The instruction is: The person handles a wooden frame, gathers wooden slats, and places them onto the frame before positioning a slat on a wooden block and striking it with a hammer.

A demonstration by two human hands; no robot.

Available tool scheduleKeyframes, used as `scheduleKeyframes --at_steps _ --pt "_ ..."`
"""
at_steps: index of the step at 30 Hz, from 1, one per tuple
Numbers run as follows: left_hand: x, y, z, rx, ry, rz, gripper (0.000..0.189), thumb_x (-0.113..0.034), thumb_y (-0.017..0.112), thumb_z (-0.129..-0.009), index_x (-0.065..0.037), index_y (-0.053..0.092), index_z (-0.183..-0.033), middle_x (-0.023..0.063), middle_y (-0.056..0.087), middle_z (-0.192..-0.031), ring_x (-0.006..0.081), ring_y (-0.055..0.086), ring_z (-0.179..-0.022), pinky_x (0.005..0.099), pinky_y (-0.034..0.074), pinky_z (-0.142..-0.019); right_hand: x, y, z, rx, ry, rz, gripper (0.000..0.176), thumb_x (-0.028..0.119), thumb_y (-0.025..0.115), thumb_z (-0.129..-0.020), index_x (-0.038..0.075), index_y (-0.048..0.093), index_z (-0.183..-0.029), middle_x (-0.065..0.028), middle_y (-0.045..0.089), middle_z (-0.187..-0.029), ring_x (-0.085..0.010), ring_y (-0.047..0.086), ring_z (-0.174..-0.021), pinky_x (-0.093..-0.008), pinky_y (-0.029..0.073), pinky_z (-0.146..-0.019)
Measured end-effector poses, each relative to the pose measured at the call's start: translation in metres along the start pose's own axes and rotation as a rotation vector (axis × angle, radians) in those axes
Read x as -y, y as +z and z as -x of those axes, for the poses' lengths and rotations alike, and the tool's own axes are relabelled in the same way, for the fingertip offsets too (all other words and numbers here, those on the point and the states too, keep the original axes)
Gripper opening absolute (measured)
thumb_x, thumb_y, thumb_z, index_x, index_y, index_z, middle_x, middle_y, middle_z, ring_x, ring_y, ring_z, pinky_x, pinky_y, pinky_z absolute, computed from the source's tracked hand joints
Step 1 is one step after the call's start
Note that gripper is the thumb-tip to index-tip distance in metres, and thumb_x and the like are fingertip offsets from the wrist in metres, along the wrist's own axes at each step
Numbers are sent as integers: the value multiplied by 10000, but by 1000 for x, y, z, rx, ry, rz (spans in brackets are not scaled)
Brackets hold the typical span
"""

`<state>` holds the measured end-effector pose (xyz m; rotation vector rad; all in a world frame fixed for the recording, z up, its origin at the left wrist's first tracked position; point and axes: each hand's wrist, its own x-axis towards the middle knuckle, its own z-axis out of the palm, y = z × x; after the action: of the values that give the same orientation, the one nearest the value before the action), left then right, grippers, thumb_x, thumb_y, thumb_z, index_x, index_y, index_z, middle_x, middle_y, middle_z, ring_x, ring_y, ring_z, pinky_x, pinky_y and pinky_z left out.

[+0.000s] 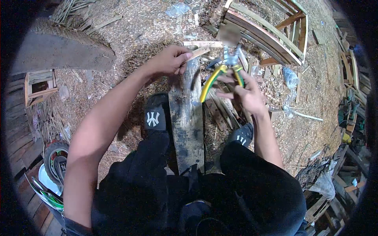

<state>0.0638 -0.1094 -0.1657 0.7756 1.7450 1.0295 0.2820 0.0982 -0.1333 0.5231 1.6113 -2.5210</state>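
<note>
My left hand (171, 61) is closed, pinching a short thin strip of wood (199, 52) between thumb and fingers above the far end of a worn wooden plank (187, 118). To the right of it, my right hand (248, 92) holds pliers (212, 83) with yellow and green handles. The handles are spread apart and the metal jaws point away from me, slightly blurred. The jaws are apart from the strip in my left hand. Another pale wood piece (204, 44) lies just beyond the strip.
A slatted wooden crate (271, 33) lies at the far right on ground covered in wood shavings. A plastic bottle (290, 77) is beyond my right hand. Loose slats (220, 108) lie beside the plank. A wheel (56, 163) and a small wooden box (40, 87) are at left.
</note>
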Motion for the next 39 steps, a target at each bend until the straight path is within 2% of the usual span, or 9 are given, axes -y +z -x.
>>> scheduleKeyframes --at_steps 14,22,24,26,27,30,31,36,39 --pt "-11 8 -3 235 140 25 382 -297 469 -1086 12 685 -1026 13 601 -620 78 538 -516 263 448 -527 -32 3 -9 203 184 -315 648 -207 370 -782 -30 387 -1406 -295 449 -1430 -479 425 -1387 -713 440 -1043" --pt "-14 7 2 216 98 27 336 -289 516 -1066 -19 716 -1071 -46 536 -590 49 456 -531 252 361 -500 -40 13 -7 349 155 -576 757 -135 423 -808 -18 238 -1533 -271 364 -1549 -468 404 -1408 -653 464 -1049" --pt "-15 7 3 207 84 54 342 -296 516 -1065 -17 714 -1055 -42 536 -585 52 457 -530 258 365 -499 -44 12 -7 359 124 -632 641 -74 463 -870 -45 295 -1488 -266 463 -1464 -472 464 -1359 -647 478 -1038" --pt "-15 6 3 199 70 81 349 -304 517 -1064 -16 712 -1038 -37 537 -581 55 457 -529 265 368 -498 -53 4 -10 345 144 -593 510 -13 479 -933 -47 361 -1429 -239 565 -1333 -454 569 -1251 -613 518 -1001" --pt "-15 6 2 208 79 59 356 -310 516 -1064 -12 706 -1012 -32 537 -577 60 459 -530 271 371 -502 -50 8 -9 253 139 -557 419 77 513 -994 3 411 -1393 -171 617 -1141 -338 672 -970 -485 589 -814" --pt "-16 6 -1 200 94 9 374 -320 511 -1066 -9 692 -965 -22 540 -571 69 465 -532 285 378 -513 -45 17 -11 242 159 -631 392 121 521 -1025 68 423 -1401 -113 590 -1008 -214 587 -767 -355 515 -638" --pt "-15 6 -2 185 103 -20 383 -325 507 -1068 -9 685 -944 -18 542 -569 74 469 -533 292 382 -520 -43 26 -10 124 165 -488 336 150 536 -1042 99 461 -1366 -69 535 -888 -159 496 -694 -301 431 -571" --pt "-5 4 1 160 105 -64 381 -313 494 -1072 -12 674 -923 -8 554 -577 95 492 -530 301 396 -535 -47 34 -19 78 202 -388 258 110 562 -1032 90 522 -1287 -36 528 -817 -139 510 -667 -268 428 -537" --pt "4 -4 16 98 -3 -124 355 -286 495 -1070 -10 674 -937 6 567 -586 105 520 -526 305 419 -547 -52 44 -27 26 -4 339 166 118 615 -1012 42 552 -1145 21 542 -723 -70 491 -573 -252 400 -492"
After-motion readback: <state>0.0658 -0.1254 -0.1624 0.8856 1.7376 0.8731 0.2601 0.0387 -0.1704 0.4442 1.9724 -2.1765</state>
